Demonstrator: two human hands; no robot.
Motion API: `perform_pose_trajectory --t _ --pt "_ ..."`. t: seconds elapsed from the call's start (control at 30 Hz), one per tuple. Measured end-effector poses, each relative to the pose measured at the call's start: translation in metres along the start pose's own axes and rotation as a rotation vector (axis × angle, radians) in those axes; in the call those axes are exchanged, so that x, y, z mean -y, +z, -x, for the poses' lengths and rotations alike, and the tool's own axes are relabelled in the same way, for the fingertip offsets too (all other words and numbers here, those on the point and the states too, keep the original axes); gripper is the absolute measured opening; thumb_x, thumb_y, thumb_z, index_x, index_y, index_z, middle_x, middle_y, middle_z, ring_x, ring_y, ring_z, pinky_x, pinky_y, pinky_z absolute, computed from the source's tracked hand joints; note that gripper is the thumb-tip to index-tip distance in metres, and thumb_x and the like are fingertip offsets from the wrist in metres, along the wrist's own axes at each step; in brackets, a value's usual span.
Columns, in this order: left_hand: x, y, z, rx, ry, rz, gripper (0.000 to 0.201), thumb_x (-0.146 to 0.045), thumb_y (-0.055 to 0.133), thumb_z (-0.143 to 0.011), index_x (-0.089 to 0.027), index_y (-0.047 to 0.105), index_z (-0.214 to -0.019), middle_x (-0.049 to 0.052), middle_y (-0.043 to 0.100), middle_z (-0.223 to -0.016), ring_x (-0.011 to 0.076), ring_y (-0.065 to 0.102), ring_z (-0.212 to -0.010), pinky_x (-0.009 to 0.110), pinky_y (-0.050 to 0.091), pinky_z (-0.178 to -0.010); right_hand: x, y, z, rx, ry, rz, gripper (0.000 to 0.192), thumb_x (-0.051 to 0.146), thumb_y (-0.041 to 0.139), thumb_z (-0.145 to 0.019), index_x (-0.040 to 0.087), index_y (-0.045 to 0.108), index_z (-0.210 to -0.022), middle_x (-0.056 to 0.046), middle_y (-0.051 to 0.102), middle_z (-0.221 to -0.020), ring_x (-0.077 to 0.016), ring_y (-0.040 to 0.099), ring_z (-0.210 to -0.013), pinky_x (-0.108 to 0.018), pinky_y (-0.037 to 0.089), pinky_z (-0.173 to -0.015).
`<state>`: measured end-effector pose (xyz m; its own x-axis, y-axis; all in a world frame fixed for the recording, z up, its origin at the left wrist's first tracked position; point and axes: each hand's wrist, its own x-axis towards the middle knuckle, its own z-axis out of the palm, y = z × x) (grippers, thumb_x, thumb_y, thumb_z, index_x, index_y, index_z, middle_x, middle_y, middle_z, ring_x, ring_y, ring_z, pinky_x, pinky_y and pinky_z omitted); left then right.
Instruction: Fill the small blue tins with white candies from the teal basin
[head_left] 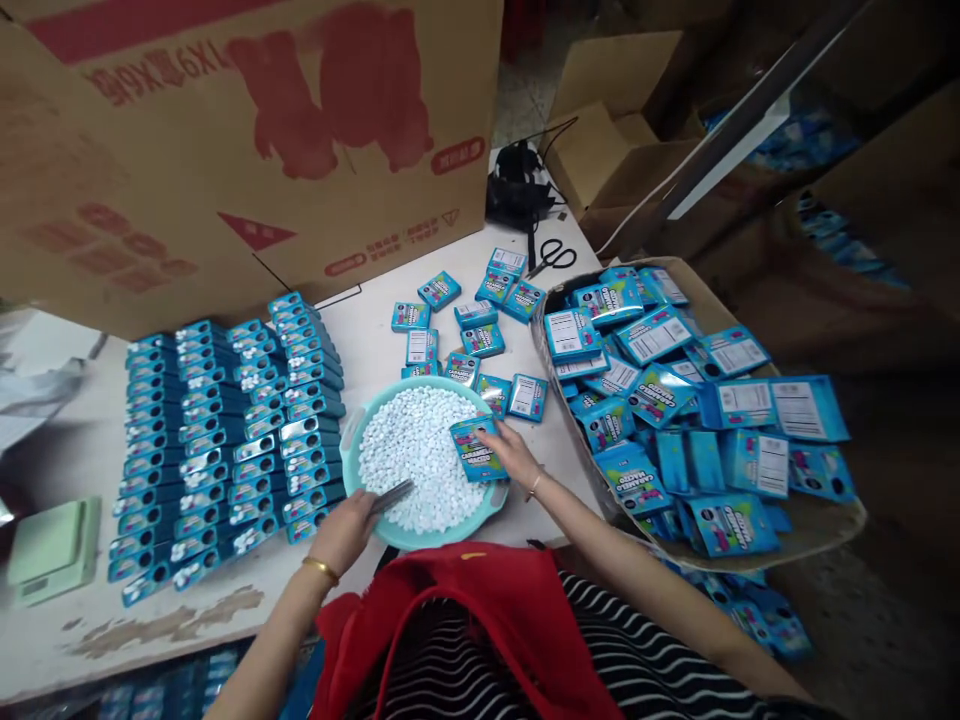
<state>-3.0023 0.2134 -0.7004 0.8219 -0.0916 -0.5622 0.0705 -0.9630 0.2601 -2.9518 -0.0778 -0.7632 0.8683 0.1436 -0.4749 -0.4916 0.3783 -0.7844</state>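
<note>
My left hand [351, 532] grips the handle of a small grey metal scoop [394, 495], whose end rests among white candies [417, 440]. These pellet-like candies fill a round turquoise basin [349, 452] in front of me. Over the basin's right side, my right hand [514, 457] pinches a blue printed candy box [474, 452] by its right edge. Whether anything is inside that box cannot be seen. Several similar boxes [482, 340] lie loose behind the basin, some touching its far rim.
Left of the basin stand rows of blue boxes [259, 485] with open holes, some showing white candies. A large carton [300, 130] backs the table. On the right, another carton [817, 545] is heaped with boxes. Black scissors [553, 256] and a pale green scale [54, 550] also lie here.
</note>
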Motion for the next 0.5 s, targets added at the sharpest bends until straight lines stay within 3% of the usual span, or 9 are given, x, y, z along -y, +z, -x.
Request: perform_pose_trajectory --t 0.13,0.23,0.37,0.5 --pt "-0.033 0.036 -0.031 0.02 0.012 -0.045 0.021 -0.021 0.042 -0.084 -0.016 0.058 -0.097 0.013 0.059 -0.104 0.0238 0.059 -0.088 0.036 0.044 -0.08 -0.022 0.033 -0.003 0.077 0.104 0.097 0.041 0.051 0.066 -0.067 0.018 0.065 -0.091 -0.001 0.07 -0.089 -0.0231 0.065 -0.09 -0.037 0.051 -0.085" --pt "-0.049 0.056 -0.056 -0.027 0.036 0.023 0.022 -0.02 0.04 -0.085 -0.016 0.055 -0.101 0.013 0.058 -0.105 0.0225 0.058 -0.093 0.035 0.044 -0.082 -0.027 0.046 0.0 0.094 0.234 0.007 0.042 0.053 0.067 -0.064 0.018 0.063 -0.088 -0.001 0.07 -0.08 -0.0233 0.066 -0.082 -0.036 0.053 -0.077" --pt "-0.053 0.064 -0.077 -0.075 0.106 0.133 0.024 -0.02 0.039 -0.086 -0.016 0.052 -0.106 0.011 0.059 -0.104 0.0208 0.056 -0.097 0.034 0.044 -0.086 -0.012 0.034 0.009 0.08 0.217 -0.089 0.041 0.05 0.066 -0.068 0.019 0.062 -0.093 -0.004 0.07 -0.089 -0.0235 0.066 -0.086 -0.037 0.053 -0.08" --pt "-0.049 0.053 -0.081 -0.098 0.183 0.206 0.028 -0.032 0.043 -0.087 -0.017 0.052 -0.109 0.01 0.06 -0.102 0.0215 0.057 -0.096 0.035 0.044 -0.088 0.009 0.001 0.02 0.015 0.013 -0.038 0.044 0.048 0.067 -0.071 0.02 0.058 -0.103 -0.004 0.067 -0.107 -0.0227 0.063 -0.098 -0.038 0.051 -0.09"
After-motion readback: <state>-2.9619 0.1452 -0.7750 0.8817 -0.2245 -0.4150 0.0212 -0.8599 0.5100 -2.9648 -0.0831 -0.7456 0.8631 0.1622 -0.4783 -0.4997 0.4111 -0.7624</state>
